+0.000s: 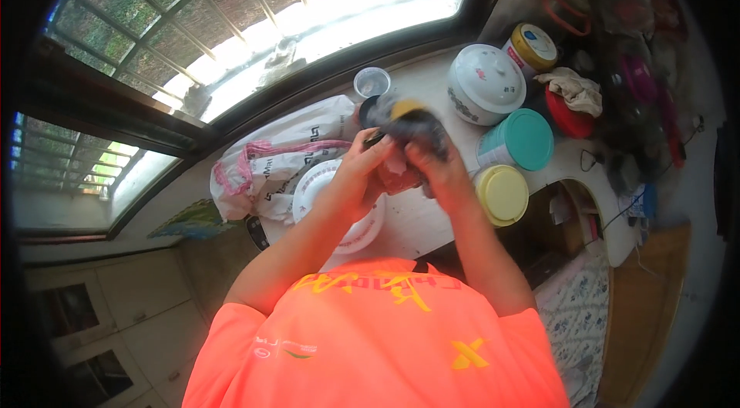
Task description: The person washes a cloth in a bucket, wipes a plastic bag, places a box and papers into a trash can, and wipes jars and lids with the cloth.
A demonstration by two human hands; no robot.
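Both my hands are raised together over the table. Between them is a dark thing with a yellow patch (408,109), smeared by motion, so its kind cannot be made out. A pinkish-red part (395,175) shows beneath it, between my palms. My left hand (362,177) pinches its left side, thumb and fingers closed. My right hand (443,177) grips its right side, the fingers partly hidden behind it. Under my left forearm, partly covered, is a white bowl (307,186).
Left of the bowl lies a white plastic bag (270,169) with pink ties. A clear cup (372,82) stands by the window. To the right are a lidded white pot (486,84), a teal-lidded tub (526,139), a yellow-lidded tub (502,196) and a gold-lidded can (532,47).
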